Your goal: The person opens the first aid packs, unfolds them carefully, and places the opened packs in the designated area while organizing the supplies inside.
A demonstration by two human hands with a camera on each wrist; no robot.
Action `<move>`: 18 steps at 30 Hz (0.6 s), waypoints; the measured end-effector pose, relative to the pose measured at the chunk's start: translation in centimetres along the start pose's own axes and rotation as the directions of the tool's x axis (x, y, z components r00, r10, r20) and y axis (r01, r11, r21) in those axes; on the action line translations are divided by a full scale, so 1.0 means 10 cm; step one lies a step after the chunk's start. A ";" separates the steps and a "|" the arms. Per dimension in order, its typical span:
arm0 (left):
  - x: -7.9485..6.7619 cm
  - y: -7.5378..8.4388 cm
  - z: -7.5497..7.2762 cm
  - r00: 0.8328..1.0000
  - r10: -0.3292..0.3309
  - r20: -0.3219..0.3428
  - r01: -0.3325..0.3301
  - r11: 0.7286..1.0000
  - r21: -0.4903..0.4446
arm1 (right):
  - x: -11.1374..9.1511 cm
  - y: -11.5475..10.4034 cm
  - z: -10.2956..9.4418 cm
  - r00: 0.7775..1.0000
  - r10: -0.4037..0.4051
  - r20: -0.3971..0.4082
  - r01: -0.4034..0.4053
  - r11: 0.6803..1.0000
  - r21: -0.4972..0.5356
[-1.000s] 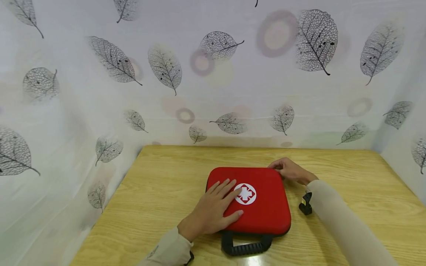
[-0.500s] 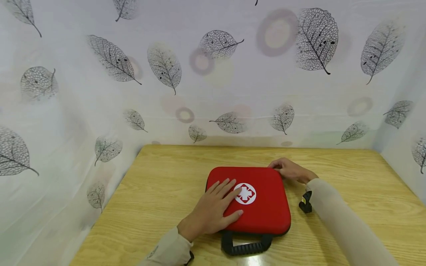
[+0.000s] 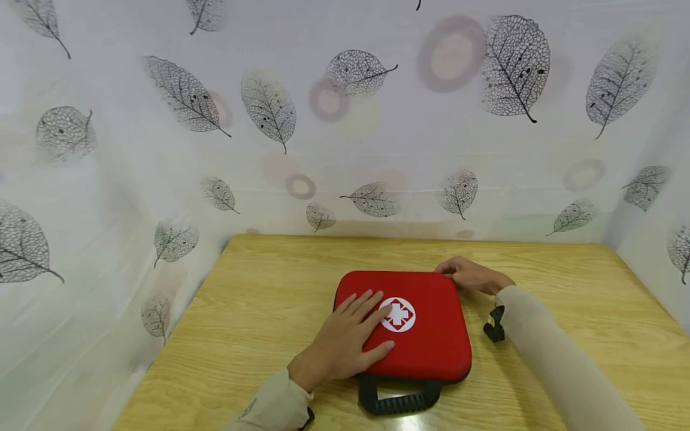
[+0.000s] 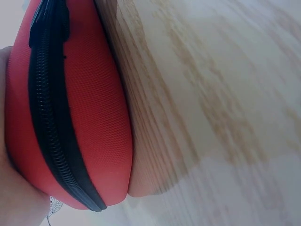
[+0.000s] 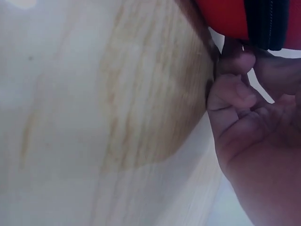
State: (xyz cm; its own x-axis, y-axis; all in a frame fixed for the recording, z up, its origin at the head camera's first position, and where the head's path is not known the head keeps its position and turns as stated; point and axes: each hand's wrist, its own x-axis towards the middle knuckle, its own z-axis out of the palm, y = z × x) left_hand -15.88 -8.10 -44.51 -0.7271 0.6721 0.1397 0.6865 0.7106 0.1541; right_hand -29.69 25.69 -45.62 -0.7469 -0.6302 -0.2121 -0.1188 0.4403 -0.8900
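A red first-aid case (image 3: 426, 347) with a white cross emblem lies flat on the wooden table, its black handle (image 3: 400, 404) towards me. My left hand (image 3: 345, 341) rests on the left part of its lid, fingers spread and straight. At the far right corner is my right hand (image 3: 471, 275), fingers curled against the case's edge. In the right wrist view those fingers (image 5: 230, 96) bend beside the end of the black zipper (image 5: 268, 23); the tips go behind the case, so what they pinch is hidden. The left wrist view shows the zipper (image 4: 44, 103) closed along the near left side.
The wooden table (image 3: 259, 287) reaches back to a pale wall covering (image 3: 377, 149) printed with leaves. Similar covering hangs at left and right. A small black device (image 3: 494, 324) is strapped to my right wrist.
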 end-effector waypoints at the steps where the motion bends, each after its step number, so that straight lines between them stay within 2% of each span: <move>1: 0.00 0.00 0.00 1.000 0.000 0.001 0.000 1.000 -0.001 | 0.00 0.00 -0.01 1.000 0.001 0.008 -0.001 1.000 0.000; 6: 0.00 0.00 0.00 1.000 0.001 0.001 -0.001 1.000 -0.002 | 0.02 -0.02 -0.03 0.999 0.034 0.032 -0.034 0.999 -0.011; 11: 0.00 0.00 -0.01 1.000 -0.003 0.005 0.003 1.000 0.000 | 0.02 -0.02 -0.04 0.998 0.057 0.018 -0.057 0.998 -0.002; 14: 0.00 0.00 -0.01 1.000 -0.007 0.009 0.007 1.000 0.002 | 0.01 -0.02 -0.03 0.998 0.053 -0.019 -0.053 0.999 -0.003; 18: 0.00 0.00 0.00 1.000 -0.008 0.008 0.008 1.000 0.008 | -0.01 -0.02 -0.02 0.989 0.016 -0.145 -0.024 0.998 -0.053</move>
State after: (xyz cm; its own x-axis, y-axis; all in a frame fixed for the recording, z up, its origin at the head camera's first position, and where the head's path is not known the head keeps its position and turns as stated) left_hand -15.87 -8.12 -44.55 -0.7328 0.6677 0.1308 0.6804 0.7178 0.1475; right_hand -29.69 25.82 -45.34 -0.8357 -0.5236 -0.1656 -0.1350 0.4882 -0.8622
